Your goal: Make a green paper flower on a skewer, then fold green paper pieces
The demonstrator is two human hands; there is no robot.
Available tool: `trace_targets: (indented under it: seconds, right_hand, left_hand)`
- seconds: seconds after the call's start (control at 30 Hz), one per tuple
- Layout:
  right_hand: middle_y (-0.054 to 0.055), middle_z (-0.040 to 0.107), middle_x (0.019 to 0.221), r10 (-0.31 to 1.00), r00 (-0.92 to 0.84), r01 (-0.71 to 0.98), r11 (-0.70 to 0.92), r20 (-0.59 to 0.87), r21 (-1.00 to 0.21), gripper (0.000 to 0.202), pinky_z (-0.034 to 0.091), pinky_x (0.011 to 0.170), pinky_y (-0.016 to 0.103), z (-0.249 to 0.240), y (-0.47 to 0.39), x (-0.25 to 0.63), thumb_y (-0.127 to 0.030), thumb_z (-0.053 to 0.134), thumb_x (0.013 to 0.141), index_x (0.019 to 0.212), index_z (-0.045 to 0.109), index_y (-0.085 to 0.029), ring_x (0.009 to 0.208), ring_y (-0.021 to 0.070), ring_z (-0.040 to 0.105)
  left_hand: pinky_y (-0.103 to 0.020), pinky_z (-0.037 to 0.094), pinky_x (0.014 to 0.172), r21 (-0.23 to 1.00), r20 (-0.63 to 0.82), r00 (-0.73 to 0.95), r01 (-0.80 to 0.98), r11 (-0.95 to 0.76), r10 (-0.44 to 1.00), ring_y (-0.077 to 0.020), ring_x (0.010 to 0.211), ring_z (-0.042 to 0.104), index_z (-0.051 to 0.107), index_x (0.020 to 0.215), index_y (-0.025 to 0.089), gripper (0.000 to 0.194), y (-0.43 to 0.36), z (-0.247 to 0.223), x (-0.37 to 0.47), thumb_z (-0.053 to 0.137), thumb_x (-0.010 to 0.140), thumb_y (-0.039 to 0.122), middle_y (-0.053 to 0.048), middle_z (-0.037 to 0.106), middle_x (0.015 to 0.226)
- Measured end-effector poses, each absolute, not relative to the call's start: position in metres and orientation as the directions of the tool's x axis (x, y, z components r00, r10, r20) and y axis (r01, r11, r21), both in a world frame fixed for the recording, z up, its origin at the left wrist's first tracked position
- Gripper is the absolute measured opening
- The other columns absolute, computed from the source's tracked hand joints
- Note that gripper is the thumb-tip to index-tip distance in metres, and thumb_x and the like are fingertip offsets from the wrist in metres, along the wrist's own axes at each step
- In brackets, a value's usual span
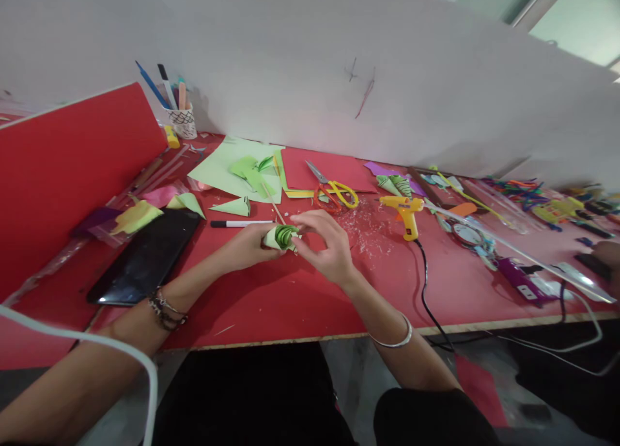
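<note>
Nearest of all, a white cable (150, 368) loops past the left forearm, with a woven bracelet (167, 310) at that wrist and a silver bangle (392, 343) on the other. Over the near part of the red table (232, 310), here's the action: the left hand (249, 246) has its fingers closed around a rolled green paper piece (285, 237), held up between the two hands. The right hand (329, 243) comes at it from the other side, thumb and forefinger curved in a C with the tips at its edge; whether they pinch the paper, I can't tell.

And how far along is it? The roll has shape already, dark-lined layers curling inside a paler outer wrap, so I'd call the forming well advanced; whether the edges are fixed down, the view doesn't settle.

Left of the hands lies a black phone (145, 259); just beyond them, a capped pen (239, 224) and a pale green paper cone (235, 206), loose and apart from the roll. Off to the right, the yellow glue gun (405, 212) sits unheld, paper scraps (368, 236) beside it. Farther back, the scissors (332, 186) rest open, near a crumpled green paper (249, 173), so material remains. Last, the cup of pens (183, 122) by the wall (271, 59).
</note>
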State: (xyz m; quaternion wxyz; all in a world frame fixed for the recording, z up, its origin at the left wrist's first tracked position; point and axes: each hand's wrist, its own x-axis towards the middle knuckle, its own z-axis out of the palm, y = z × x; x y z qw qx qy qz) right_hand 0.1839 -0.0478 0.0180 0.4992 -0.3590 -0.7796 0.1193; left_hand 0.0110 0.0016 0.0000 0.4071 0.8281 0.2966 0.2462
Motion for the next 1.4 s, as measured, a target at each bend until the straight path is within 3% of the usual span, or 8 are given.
trace_targets:
  seconds: [0.1,0.27,0.6,1.07,1.2,1.4]
  right_hand:
    - [0.004,0.054,0.094,0.739,-0.181,0.413,0.656,0.649,-0.632,0.028,0.050,0.073,0.027,0.019,-0.047,0.184,-0.019,0.052,0.079,0.107,0.051,-0.022,0.080,0.0108,0.055]
    - [0.003,0.056,0.088,0.776,-0.186,0.408,0.619,0.603,-0.671,0.013,0.050,0.069,0.027,0.019,-0.045,0.185,-0.022,0.051,0.080,0.090,0.059,-0.021,0.079,0.0113,0.056]
    - [0.000,0.056,0.080,0.763,-0.218,0.388,0.640,0.609,-0.663,0.010,0.046,0.069,0.026,0.018,-0.041,0.190,-0.021,0.053,0.079,0.081,0.063,-0.022,0.076,0.0100,0.055]
    - [0.001,0.058,0.073,0.806,-0.144,0.379,0.581,0.574,-0.721,0.008,0.046,0.060,0.024,0.016,-0.038,0.188,-0.025,0.054,0.078,0.077,0.060,-0.019,0.068,0.0105,0.055]
    - [0.001,0.057,0.072,0.805,-0.150,0.390,0.581,0.573,-0.714,0.008,0.045,0.060,0.023,0.016,-0.038,0.188,-0.024,0.053,0.078,0.078,0.060,-0.019,0.067,0.0102,0.054]
    - [0.001,0.057,0.072,0.818,-0.137,0.419,0.560,0.559,-0.715,0.012,0.044,0.060,0.023,0.014,-0.036,0.189,-0.026,0.051,0.079,0.076,0.059,-0.018,0.067,0.0103,0.054]
  left_hand:
    - [-0.024,0.040,0.065,0.795,0.203,0.693,0.296,-0.530,0.692,-0.0138,0.072,0.051,0.054,0.089,0.014,0.021,0.002,0.000,0.012,0.055,0.071,0.025,-0.001,0.057,0.080]
    - [-0.023,0.039,0.064,0.774,0.256,0.674,0.286,-0.564,0.693,-0.0129,0.071,0.049,0.052,0.084,0.016,0.013,0.002,-0.002,0.013,0.052,0.072,0.021,0.000,0.054,0.079]
    - [-0.020,0.034,0.057,0.815,0.253,0.625,0.274,-0.511,0.739,-0.0096,0.061,0.042,0.048,0.076,0.015,0.008,-0.001,0.005,0.013,0.050,0.068,0.016,0.003,0.047,0.068]
    - [-0.026,0.042,0.067,0.788,0.314,0.617,0.255,-0.561,0.722,-0.0131,0.074,0.049,0.045,0.089,0.018,0.018,-0.005,0.006,0.011,0.049,0.072,0.017,-0.001,0.051,0.083]
    - [-0.027,0.042,0.074,0.792,0.253,0.661,0.277,-0.543,0.707,-0.0151,0.082,0.051,0.044,0.099,0.017,0.025,-0.007,0.006,0.011,0.049,0.075,0.023,-0.003,0.053,0.092]
    - [-0.026,0.044,0.069,0.830,0.176,0.663,0.297,-0.472,0.728,-0.0152,0.077,0.053,0.047,0.103,0.016,0.032,-0.006,0.002,0.012,0.051,0.073,0.025,-0.003,0.055,0.090]
